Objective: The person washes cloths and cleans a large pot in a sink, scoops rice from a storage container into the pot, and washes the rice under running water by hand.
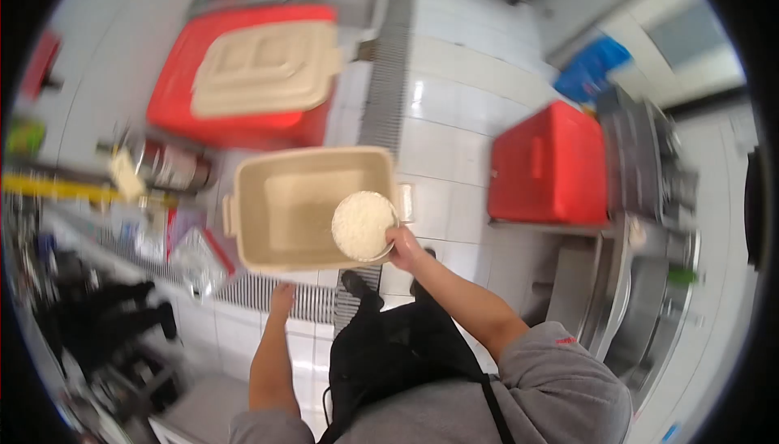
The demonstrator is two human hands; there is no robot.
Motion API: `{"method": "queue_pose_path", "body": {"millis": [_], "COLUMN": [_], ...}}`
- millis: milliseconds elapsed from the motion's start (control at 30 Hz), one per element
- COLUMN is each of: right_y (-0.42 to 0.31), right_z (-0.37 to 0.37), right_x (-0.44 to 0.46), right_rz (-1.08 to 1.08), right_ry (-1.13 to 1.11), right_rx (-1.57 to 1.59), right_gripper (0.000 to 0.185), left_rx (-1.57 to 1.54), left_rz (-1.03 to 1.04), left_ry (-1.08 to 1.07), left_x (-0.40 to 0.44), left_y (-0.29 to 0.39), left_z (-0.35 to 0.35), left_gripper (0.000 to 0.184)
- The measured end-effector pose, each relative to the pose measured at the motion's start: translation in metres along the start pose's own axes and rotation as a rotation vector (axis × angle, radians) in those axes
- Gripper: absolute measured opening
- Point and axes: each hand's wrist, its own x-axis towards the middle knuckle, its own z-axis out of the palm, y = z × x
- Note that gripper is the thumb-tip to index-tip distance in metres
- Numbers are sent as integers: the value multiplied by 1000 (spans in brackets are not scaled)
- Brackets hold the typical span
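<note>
My right hand (402,247) grips the rim of a round container (394,243) filled with white grains that look like rice (362,225). It is held over the right end of a large beige rectangular bin (264,261), whose visible inside is bare at the left and middle. My left hand (281,298) hangs low, just below the bin's front edge and apart from the container. Its fingers are small and blurred, so their pose is not clear.
A red box (182,99) with a beige lid (260,67) on top stands behind the bin. Another red box (560,167) sits to the right, by steel counters (572,286). A metal drain grate (385,79) runs along the tiled floor. Plastic bags (199,261) lie at left.
</note>
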Motion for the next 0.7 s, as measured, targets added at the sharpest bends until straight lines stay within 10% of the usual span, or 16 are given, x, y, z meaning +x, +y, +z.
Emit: {"method": "queue_pose_path", "body": {"millis": [100, 200, 533, 700], "right_y": [-39, -75, -197, -220], "right_z": [-25, -70, -307, -422], "right_x": [-81, -164, -467, -554], "right_rz": [-176, -290, -923, -1180], "right_ry": [17, 93, 635, 1670], "right_rx": [103, 283, 465, -347], "right_gripper": [60, 62, 61, 57], "left_rx": [830, -105, 164, 324], "left_rz": [394, -204, -304, -216], "left_ry": [119, 134, -75, -178], "left_x": [21, -28, -87, -109], "left_y": [-82, -63, -24, 34], "left_z": [-56, -79, 11, 85], "left_gripper": [30, 14, 22, 24]}}
